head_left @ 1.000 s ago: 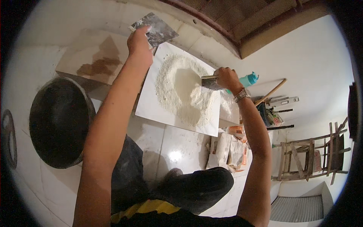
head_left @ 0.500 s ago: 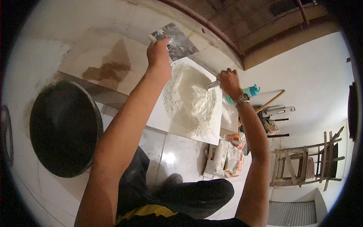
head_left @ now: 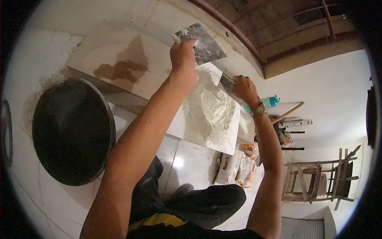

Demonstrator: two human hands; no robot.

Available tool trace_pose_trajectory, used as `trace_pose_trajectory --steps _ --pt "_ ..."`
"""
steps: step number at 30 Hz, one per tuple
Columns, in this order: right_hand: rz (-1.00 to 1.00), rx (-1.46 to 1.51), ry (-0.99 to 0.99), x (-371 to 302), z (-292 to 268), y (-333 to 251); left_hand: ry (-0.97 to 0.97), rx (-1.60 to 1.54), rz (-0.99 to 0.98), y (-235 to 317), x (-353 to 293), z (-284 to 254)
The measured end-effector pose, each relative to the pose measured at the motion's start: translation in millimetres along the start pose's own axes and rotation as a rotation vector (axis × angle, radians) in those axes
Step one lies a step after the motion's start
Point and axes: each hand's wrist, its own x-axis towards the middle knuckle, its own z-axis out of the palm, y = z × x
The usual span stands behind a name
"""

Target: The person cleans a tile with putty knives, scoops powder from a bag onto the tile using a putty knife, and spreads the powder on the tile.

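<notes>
My left hand point(head_left: 184, 57) is closed on a flat, roughly square metal plate point(head_left: 207, 43) smudged with white powder, raised above the far edge of a white board point(head_left: 177, 128). Any handle behind my fingers is hidden. My right hand point(head_left: 245, 89) grips a metal trowel point(head_left: 228, 84), its flat blade at the board's far right edge beside the powder. Loose white powder point(head_left: 211, 113) lies heaped and spread over the board, with a smoother hollow towards its far side.
A large round black tub point(head_left: 73, 131) stands at left. A ledge with a wet brown stain point(head_left: 125, 67) runs behind the board. Paper bags point(head_left: 234, 167) sit on the tiled floor, and a teal bottle point(head_left: 272, 102) is beyond my right wrist. Wooden trestles point(head_left: 318, 179) stand at far right.
The trowel in my right hand has turned from nearly edge-on to showing its blade, and moved away from the powder's middle towards the far edge. The whole view has shifted slightly.
</notes>
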Motion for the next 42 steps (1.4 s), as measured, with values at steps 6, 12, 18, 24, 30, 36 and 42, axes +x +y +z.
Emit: trace_pose_trajectory --steps 6,12,18,24,30,36,42 --pt "0.201 -0.018 -0.116 12 6 -31 -0.013 -0.014 -0.014 3 -3 0" --pt "0.069 0.102 -0.038 16 1 -48 0.032 0.032 0.039 5 -10 7" --pt "0.078 0.08 -0.016 4 -5 -68 0.014 -0.012 0.033 5 -2 0" --pt "-0.011 0.194 -0.085 -12 -32 -80 0.018 0.034 0.044 0 1 -1" --pt "-0.019 0.148 -0.053 -21 -20 -70 0.011 0.044 0.059 -3 6 -1" --pt "-0.181 0.117 -0.077 -52 -51 -78 0.037 0.094 0.081 -3 7 -2" --pt "-0.165 -0.017 0.004 -53 -28 -65 0.036 0.174 0.041 -2 -9 2"
